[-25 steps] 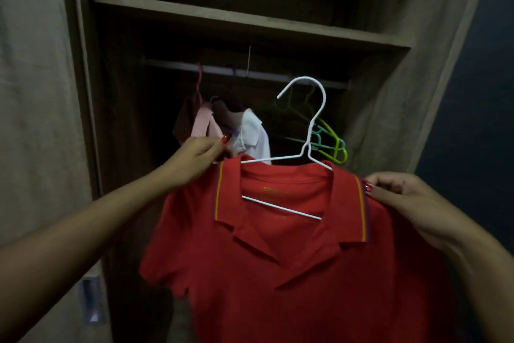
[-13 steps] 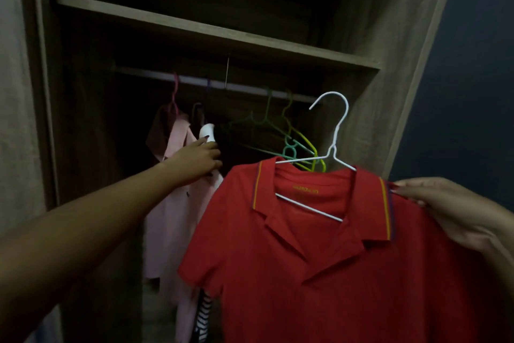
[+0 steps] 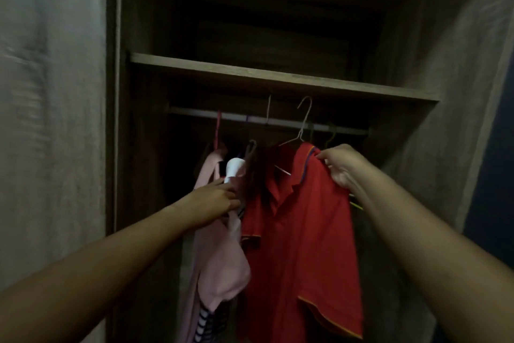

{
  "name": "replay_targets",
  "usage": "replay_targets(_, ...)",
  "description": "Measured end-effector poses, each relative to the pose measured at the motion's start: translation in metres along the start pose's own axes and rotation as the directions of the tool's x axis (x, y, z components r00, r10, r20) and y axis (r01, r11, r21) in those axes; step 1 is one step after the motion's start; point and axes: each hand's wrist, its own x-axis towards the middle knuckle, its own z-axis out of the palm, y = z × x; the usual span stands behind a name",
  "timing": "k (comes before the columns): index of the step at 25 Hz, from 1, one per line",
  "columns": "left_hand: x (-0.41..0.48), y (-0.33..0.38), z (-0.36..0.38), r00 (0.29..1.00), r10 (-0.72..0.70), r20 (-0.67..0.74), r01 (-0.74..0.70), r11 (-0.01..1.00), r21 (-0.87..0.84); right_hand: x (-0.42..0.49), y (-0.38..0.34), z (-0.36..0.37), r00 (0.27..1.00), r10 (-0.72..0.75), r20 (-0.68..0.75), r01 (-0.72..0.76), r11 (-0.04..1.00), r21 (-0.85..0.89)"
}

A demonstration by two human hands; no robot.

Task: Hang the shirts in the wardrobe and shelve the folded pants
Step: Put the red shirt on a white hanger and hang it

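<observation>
A plank-like wooden shelf [image 3: 278, 78] spans the dim wardrobe [image 3: 445, 92]; whatever lies on it is lost in shadow. Just beneath runs a pale metal rail [image 3: 194, 112], carrying a pink plastic hanger [image 3: 217, 131] at left and yellow-green hangers [image 3: 331, 135] at right.

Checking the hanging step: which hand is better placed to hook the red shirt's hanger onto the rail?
Right hand: it grips the red shirt by the collar, hanger hook up at the rail. The left hand rests on the pink garment.

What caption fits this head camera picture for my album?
Right hand holds a red polo shirt on its white wire hanger at the wardrobe rail; left hand presses hanging pink clothes.
</observation>
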Motion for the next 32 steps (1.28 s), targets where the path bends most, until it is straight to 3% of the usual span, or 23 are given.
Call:
replay_targets(6, 0.005, 0.015, -0.013, 1.000, -0.012, -0.011, 0.011, 0.998, -0.056, 0.082, 0.075, 0.056, 0.995, -0.058, -0.080, 0.040, 0.975, -0.220)
replay_targets(9, -0.001, 0.033, -0.021, 0.996, -0.091, -0.022, 0.087, 0.986, -0.143, 0.063, 0.092, 0.062, 0.992, -0.106, -0.074, 0.075, 0.940, -0.334)
replay_targets(13, -0.034, 0.073, -0.023, 0.982, -0.185, -0.048, 0.154, 0.915, -0.373, 0.017, 0.105, 0.054, 0.930, -0.366, -0.031, 0.314, 0.835, -0.453)
replay_targets(16, -0.073, 0.112, -0.010, 0.951, -0.308, 0.026, 0.271, 0.791, -0.549, -0.041, 0.129, 0.055, 0.764, -0.645, -0.024, 0.614, 0.737, -0.281)
replay_targets(18, -0.099, 0.131, -0.006, 0.882, -0.464, 0.078, 0.396, 0.643, -0.656, -0.083, 0.148, 0.071, 0.774, -0.630, 0.063, 0.632, 0.774, -0.032)
replay_targets(21, -0.153, 0.146, -0.018, 0.663, -0.742, 0.097, 0.522, 0.365, -0.771, -0.139, 0.178, 0.117, 0.833, -0.474, 0.286, 0.440, 0.880, 0.179)
replay_targets(24, -0.228, 0.159, -0.043, 0.402, -0.886, 0.230, 0.626, 0.083, -0.776, -0.196, 0.197, 0.160, 0.819, -0.365, 0.442, 0.261, 0.924, 0.279)
replay_targets(28, -0.359, 0.193, -0.080, 0.042, -0.955, 0.294, 0.669, -0.192, -0.718, -0.280, 0.217, 0.236, 0.691, -0.278, 0.668, 0.080, 0.947, 0.311)
replay_targets(32, -0.501, 0.229, -0.116, -0.362, -0.881, 0.305, 0.569, -0.468, -0.676, -0.369, 0.227, 0.323, 0.522, -0.184, 0.833, -0.055, 0.967, 0.248)
